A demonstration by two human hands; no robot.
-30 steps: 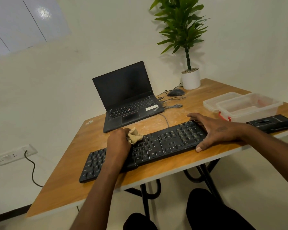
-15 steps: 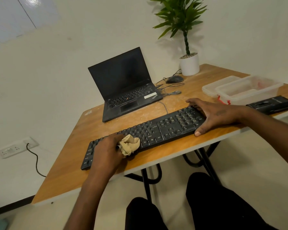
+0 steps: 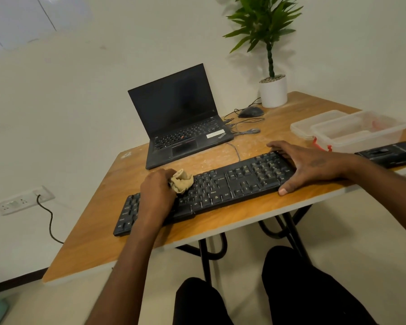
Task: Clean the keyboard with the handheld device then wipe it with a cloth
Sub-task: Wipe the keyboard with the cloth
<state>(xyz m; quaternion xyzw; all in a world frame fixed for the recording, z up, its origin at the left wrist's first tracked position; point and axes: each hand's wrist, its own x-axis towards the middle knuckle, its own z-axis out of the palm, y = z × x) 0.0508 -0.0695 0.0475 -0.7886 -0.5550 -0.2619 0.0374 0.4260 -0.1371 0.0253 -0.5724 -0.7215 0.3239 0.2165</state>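
The left hand (image 3: 156, 193) grips the wadded cloth (image 3: 182, 181) on the keyboard (image 3: 211, 191), left of centre. The right hand (image 3: 307, 165) lies flat, fingers spread, steadying the right end. The keyboard's long axis runs left to right across the table (image 3: 220, 221); the unwiped span probably lies rightward.

A long black plastic keyboard (image 3: 220, 186) lies flat along the near edge of the wooden tabletop (image 3: 99, 235); a crumpled beige cloth (image 3: 182, 181) rests on its keys; a black handheld device (image 3: 389, 154) lies beyond its right end.

Cloth (image 3: 181, 180) on black keyboard (image 3: 220, 187)
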